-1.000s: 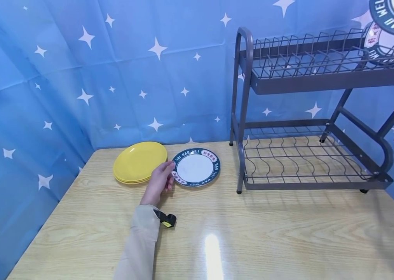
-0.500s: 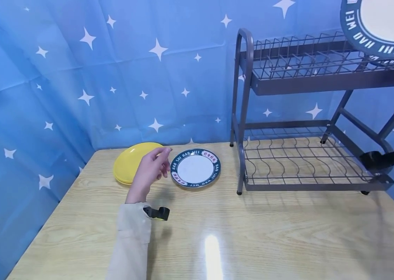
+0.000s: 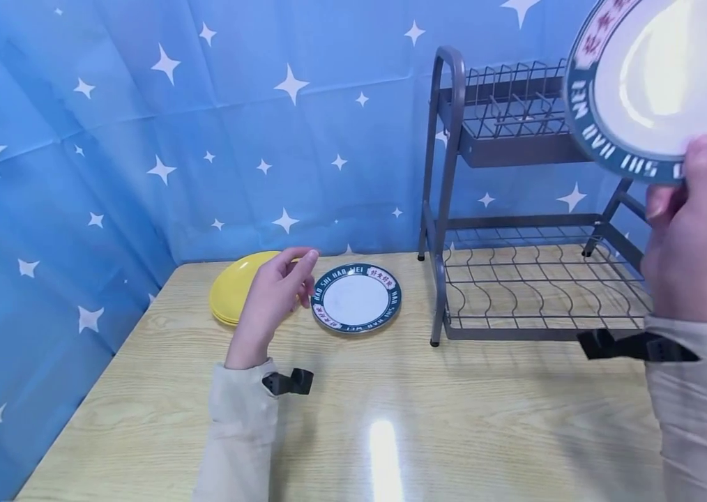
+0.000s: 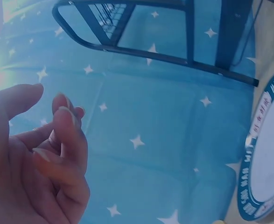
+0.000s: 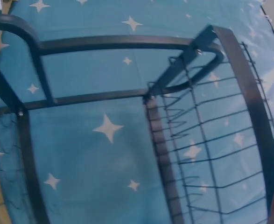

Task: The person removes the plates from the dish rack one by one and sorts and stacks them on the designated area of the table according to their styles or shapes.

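My right hand (image 3: 698,244) grips the lower rim of a white plate with a dark green lettered border (image 3: 648,90), thumb on its face. This plate is raised in front of the dish rack's upper tier (image 3: 523,150) and runs out of the head view. A matching plate (image 3: 356,300) lies flat on the table. Just left of it, my left hand (image 3: 275,289) hovers with loosely curled fingers, holding nothing; the left wrist view shows its fingers (image 4: 69,140) bent. Behind this hand is a short stack of yellow plates (image 3: 231,293), partly hidden.
The dark metal two-tier rack stands at the back right, its lower wire shelf (image 3: 535,279) close above the wooden table (image 3: 422,404). A blue star-patterned curtain (image 3: 328,104) hangs behind and along the left side. The right wrist view shows the rack's side frame (image 5: 113,43).
My right hand has come into view from the right, bringing its plate leftward across the upper tier and hiding the plate standing there. My left hand has drawn back from the table plate's rim.
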The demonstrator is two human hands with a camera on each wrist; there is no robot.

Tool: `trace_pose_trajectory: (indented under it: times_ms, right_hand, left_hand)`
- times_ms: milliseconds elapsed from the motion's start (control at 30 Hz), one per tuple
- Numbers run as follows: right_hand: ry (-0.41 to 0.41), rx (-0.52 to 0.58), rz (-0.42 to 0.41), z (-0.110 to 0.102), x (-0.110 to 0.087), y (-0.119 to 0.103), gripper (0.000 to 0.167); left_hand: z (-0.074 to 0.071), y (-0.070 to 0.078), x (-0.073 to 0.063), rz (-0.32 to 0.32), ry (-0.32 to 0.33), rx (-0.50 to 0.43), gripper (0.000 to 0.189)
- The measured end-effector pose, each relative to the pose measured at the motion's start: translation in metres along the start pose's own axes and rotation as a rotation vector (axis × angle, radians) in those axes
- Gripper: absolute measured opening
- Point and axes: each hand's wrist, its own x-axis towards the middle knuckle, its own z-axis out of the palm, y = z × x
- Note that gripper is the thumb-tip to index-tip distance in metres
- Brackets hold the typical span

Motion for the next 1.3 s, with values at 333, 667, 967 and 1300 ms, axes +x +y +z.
trace_pose_trajectory:
  times_ms: [333, 667, 967, 1300]
  right_hand:
    - [-0.037, 0.005, -0.075, -0.009, -0.041, 0.032, 0.045]
    - [-0.081, 0.049, -0.013, 0.003, -0.073, 0.045, 0.038]
    - [-0.170, -0.069, -0.014, 0.009, -0.087, 0.053, 0.033]
    - [-0.216, -0.154, 0.044, 0.011, -0.094, 0.055, 0.036]
  left_hand:
    - [-0.004, 0.022, -0.016, 0.101, 0.017, 0.012, 0.045]
    - [-0.002, 0.068, -0.048, 0.183, 0.009, 0.018, 0.029]
    - [0.002, 0.064, -0.049, 0.253, -0.041, 0.061, 0.031]
    - [0.011, 0.048, -0.038, 0.334, -0.089, 0.069, 0.028]
